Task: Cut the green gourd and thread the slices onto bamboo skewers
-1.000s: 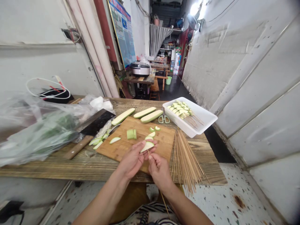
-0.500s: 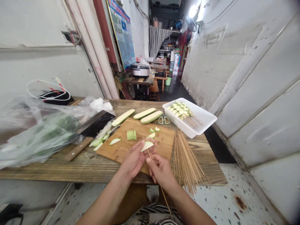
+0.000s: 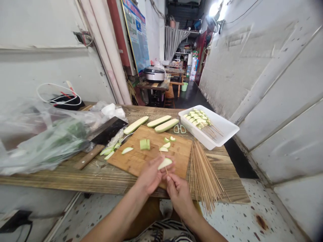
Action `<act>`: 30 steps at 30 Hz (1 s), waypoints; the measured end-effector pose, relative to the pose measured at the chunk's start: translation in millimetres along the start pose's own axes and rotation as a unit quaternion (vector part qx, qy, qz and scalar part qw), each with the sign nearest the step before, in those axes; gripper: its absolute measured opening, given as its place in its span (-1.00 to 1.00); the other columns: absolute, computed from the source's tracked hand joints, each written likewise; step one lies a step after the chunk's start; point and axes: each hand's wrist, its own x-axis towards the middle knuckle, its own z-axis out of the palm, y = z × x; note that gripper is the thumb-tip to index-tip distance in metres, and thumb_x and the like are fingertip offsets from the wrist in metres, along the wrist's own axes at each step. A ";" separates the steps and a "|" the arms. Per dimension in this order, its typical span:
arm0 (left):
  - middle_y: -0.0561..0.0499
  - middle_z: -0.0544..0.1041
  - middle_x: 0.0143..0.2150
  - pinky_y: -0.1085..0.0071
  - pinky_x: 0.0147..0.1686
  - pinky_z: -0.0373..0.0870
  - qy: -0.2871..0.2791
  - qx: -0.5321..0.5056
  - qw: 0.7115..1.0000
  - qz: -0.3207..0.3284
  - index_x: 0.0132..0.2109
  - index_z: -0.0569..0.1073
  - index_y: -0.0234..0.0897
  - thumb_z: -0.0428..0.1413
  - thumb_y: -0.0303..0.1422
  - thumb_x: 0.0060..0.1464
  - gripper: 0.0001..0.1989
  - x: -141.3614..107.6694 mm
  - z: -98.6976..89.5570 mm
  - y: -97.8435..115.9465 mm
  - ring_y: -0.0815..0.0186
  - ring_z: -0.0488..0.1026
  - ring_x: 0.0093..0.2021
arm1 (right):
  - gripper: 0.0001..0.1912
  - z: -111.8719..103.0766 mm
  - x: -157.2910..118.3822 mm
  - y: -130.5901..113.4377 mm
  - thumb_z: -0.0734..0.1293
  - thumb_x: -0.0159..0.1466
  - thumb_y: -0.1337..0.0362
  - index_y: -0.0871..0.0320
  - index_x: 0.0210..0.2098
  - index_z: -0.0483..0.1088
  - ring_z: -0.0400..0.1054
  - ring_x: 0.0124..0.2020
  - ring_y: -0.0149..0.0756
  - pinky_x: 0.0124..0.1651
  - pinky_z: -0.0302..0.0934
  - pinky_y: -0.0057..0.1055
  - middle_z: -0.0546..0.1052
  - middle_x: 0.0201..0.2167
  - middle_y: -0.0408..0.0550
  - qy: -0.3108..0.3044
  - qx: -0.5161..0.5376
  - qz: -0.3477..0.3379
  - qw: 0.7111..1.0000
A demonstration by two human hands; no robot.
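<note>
My left hand pinches a pale green zucchini slice above the bamboo cutting board. My right hand grips a thin bamboo skewer just below that slice; the fingers hide its lower part. On the board lie a cut zucchini chunk and loose slices. Several long zucchini strips rest along the board's far edge. A bundle of bamboo skewers fans out to the right of my right hand.
A cleaver with a wooden handle lies left of the board, beside a plastic bag of greens. Scissors sit near a white tray holding skewered zucchini. A wall runs along the right of the wooden table.
My hands have brought the slice and skewer closer together, with the skewer now more hidden in my right hand. The whole view has shifted slightly as my head moved.
</note>
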 end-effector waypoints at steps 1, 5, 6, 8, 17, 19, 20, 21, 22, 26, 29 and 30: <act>-0.14 0.56 -0.28 0.36 -0.26 0.45 -0.004 0.001 1.000 -0.008 -0.28 0.47 -0.40 0.08 -0.39 0.06 -0.86 -0.4 0.5 -5.2 0.24 0.52 -0.25 | -0.69 -0.6 2.4 0.6 0.14 0.29 0.18 0.22 -0.44 0.37 -0.06 -0.67 -0.46 -0.62 -0.15 -0.53 0.12 -0.69 -0.26 0.003 0.002 0.000 1.000; -0.13 0.57 -0.28 0.47 -0.32 0.41 -0.025 0.005 1.000 0.003 -0.28 0.49 -0.39 0.14 -0.33 0.00 -0.82 -3.2 4.2 -21.5 0.25 0.52 -0.25 | -0.67 -1.7 8.6 5.2 0.13 0.29 0.15 0.22 -0.46 0.34 -0.08 -0.67 -0.47 -0.63 -0.15 -0.53 0.11 -0.70 -0.27 0.011 0.011 0.011 1.000; -0.14 0.57 -0.28 0.47 -0.31 0.41 -0.032 0.007 0.999 0.005 -0.29 0.49 -0.39 0.14 -0.32 -0.01 -0.81 -3.9 5.5 -24.2 0.25 0.51 -0.25 | -0.67 -1.7 9.2 6.3 0.13 0.29 0.14 0.21 -0.46 0.33 -0.08 -0.67 -0.47 -0.62 -0.15 -0.53 0.12 -0.70 -0.27 0.015 0.012 0.011 1.000; -0.14 0.56 -0.26 0.44 -0.28 0.40 -0.039 0.008 0.999 0.000 -0.28 0.48 -0.39 0.14 -0.30 -0.01 -0.79 -4.9 7.2 -28.7 0.25 0.51 -0.25 | -0.66 -2.2 9.9 8.0 0.13 0.29 0.12 0.21 -0.47 0.32 -0.06 -0.66 -0.47 -0.61 -0.14 -0.54 0.13 -0.69 -0.27 0.017 0.014 0.014 1.000; -0.13 0.50 -0.07 0.34 -0.13 0.35 0.160 0.362 0.869 0.298 -0.08 0.46 -0.28 0.17 -0.22 -0.08 -0.61 7.1 -78.7 29.2 0.20 0.44 -0.12 | -0.61 -14.0 15.0 19.0 0.14 0.27 0.02 0.24 -0.37 0.35 -0.12 -0.72 -0.50 -0.67 -0.24 -0.56 0.01 -0.74 -0.34 0.010 0.040 0.052 0.998; -0.14 0.41 0.07 0.19 0.02 0.24 0.171 0.527 0.749 0.363 0.07 0.35 -0.24 0.14 -0.21 -0.05 -0.49 14.6 -107.4 56.8 0.12 0.35 0.03 | -0.61 -14.2 16.3 21.7 0.14 0.26 0.02 0.24 -0.36 0.35 -0.11 -0.73 -0.50 -0.67 -0.24 -0.57 0.02 -0.74 -0.34 0.010 0.044 0.057 0.997; -0.16 0.31 0.16 0.14 0.11 0.14 0.138 0.596 0.691 0.385 0.14 0.27 -0.25 0.15 -0.21 -0.07 -0.40 19.8 -118.2 68.1 0.08 0.24 0.13 | -0.61 -13.8 16.9 22.8 0.14 0.26 0.02 0.24 -0.37 0.35 -0.10 -0.72 -0.50 -0.67 -0.23 -0.57 0.03 -0.75 -0.34 0.010 0.044 0.057 0.997; -0.18 0.23 0.22 0.11 0.16 0.05 0.101 0.648 0.642 0.398 0.19 0.20 -0.26 0.14 -0.21 -0.05 -0.35 26.2 -126.3 76.9 0.07 0.15 0.20 | -0.62 -13.2 17.4 23.7 0.15 0.26 0.03 0.24 -0.37 0.35 -0.10 -0.72 -0.50 -0.67 -0.23 -0.57 0.04 -0.75 -0.34 0.010 0.044 0.057 0.997; -0.19 0.17 0.25 0.09 0.18 -0.01 0.068 0.688 0.600 0.402 0.22 0.14 -0.27 0.12 -0.21 -0.04 -0.32 33.6 -131.9 83.1 0.08 0.07 0.24 | -0.62 -12.6 17.6 24.5 0.15 0.26 0.04 0.24 -0.38 0.35 -0.09 -0.72 -0.50 -0.66 -0.22 -0.57 0.04 -0.75 -0.33 0.009 0.043 0.056 0.997; -0.22 0.17 0.25 0.02 0.19 -0.10 0.006 0.779 0.517 0.356 0.23 0.11 -0.28 0.07 -0.18 0.01 -0.34 65.7 -138.1 89.2 0.06 -0.04 0.28 | -0.65 -10.8 15.7 26.2 0.16 0.26 0.08 0.25 -0.38 0.37 -0.09 -0.72 -0.51 -0.66 -0.23 -0.56 0.05 -0.74 -0.32 0.007 0.029 0.052 0.998; -0.20 0.27 0.20 -0.01 0.19 -0.22 -0.007 0.793 0.519 0.319 0.20 0.18 -0.25 0.05 -0.16 0.01 -0.39 82.3 -137.8 90.5 0.04 -0.01 0.28 | -0.66 -10.4 13.9 26.0 0.16 0.27 0.11 0.26 -0.36 0.39 -0.08 -0.70 -0.50 -0.65 -0.21 -0.56 0.06 -0.72 -0.31 0.008 0.013 0.047 0.999; -0.19 0.30 0.18 -0.01 0.20 -0.27 -0.011 0.791 0.527 0.310 0.18 0.20 -0.23 0.05 -0.15 0.01 -0.40 85.5 -137.7 91.6 0.05 0.03 0.26 | -0.67 -10.4 13.8 25.8 0.16 0.27 0.12 0.26 -0.35 0.40 -0.07 -0.70 -0.49 -0.65 -0.20 -0.55 0.06 -0.72 -0.31 0.007 0.008 0.046 0.999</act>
